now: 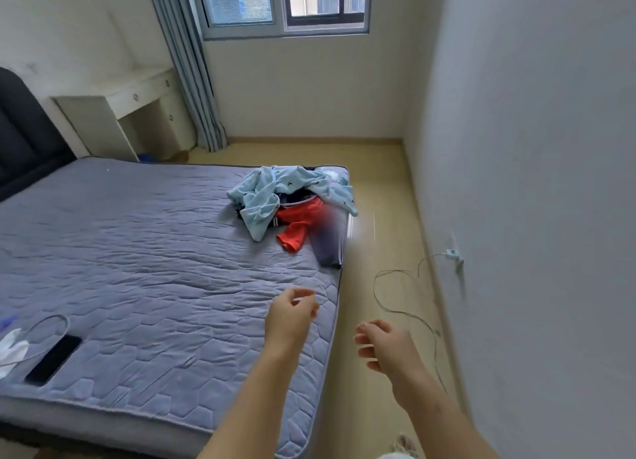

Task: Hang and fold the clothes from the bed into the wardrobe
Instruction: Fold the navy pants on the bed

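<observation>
Clothes [292,203] lie heaped on the bed [137,252], well beyond both hands. Left hand [292,315] and right hand [382,341] hang loosely curled, empty

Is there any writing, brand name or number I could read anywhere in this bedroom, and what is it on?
No text here can be read.
On the white charger at the wall: a small dark mark, too small to read.
On the clothes pile on the bed: a blurred patch beside the red garment, nothing legible.
On the light blue garment: dark specks, a pattern, not letters.
On the phone: dark screen, no text.
</observation>
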Demonstrator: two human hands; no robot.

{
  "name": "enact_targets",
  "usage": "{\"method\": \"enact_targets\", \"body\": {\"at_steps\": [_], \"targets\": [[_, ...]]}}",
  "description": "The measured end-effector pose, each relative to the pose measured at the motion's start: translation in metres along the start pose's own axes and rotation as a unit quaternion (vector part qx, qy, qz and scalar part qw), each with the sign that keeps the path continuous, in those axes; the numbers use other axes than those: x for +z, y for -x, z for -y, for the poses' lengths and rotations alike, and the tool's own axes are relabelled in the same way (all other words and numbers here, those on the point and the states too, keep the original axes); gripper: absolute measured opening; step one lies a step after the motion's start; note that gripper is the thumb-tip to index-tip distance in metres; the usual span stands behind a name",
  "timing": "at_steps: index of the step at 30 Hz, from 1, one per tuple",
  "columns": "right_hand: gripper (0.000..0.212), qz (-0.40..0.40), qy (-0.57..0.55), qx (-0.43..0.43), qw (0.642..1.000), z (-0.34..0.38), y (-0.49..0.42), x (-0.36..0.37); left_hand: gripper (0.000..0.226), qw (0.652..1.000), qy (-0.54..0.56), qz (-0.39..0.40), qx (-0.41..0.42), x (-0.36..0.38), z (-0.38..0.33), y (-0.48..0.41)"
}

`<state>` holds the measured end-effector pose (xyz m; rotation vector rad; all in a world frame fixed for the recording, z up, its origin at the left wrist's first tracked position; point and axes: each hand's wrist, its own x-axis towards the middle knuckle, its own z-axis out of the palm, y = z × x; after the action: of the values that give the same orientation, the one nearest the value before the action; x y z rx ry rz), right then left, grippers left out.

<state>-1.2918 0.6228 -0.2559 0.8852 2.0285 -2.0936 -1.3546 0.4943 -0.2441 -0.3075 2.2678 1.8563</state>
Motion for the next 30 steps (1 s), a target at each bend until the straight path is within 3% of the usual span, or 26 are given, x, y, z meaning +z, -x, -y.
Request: {"method": "enact_targets", "body": {"at_steps": [5, 12, 22, 30], "targets": [[0.017, 0.022, 0.019, -0.01, 1.0, 0.055, -0.111, -0.038, 0.016, 0.999, -0.022, 0.04, -0.015, 0.082, -0.026, -0.088], [0.017, 0.054, 0.034, 0.0, 0.998, 0.13, -0.248, -0.074, 0.018, 0.998, -0.001, 0.018, -0.053, 0.162, -0.086, -0.195], [0.019, 0.094, 0.079, 0.043, 0.992, 0.183, -0.405, -0.058, 0.016, 0.993, 0.026, -0.042, -0.108, 0.186, -0.099, -0.358], [0.014, 0.105, 0.172, 0.071, 0.977, 0.234, -0.563, 0.006, 0.018, 0.985, 0.024, -0.055, -0.162, 0.181, -0.107, -0.526]]}}
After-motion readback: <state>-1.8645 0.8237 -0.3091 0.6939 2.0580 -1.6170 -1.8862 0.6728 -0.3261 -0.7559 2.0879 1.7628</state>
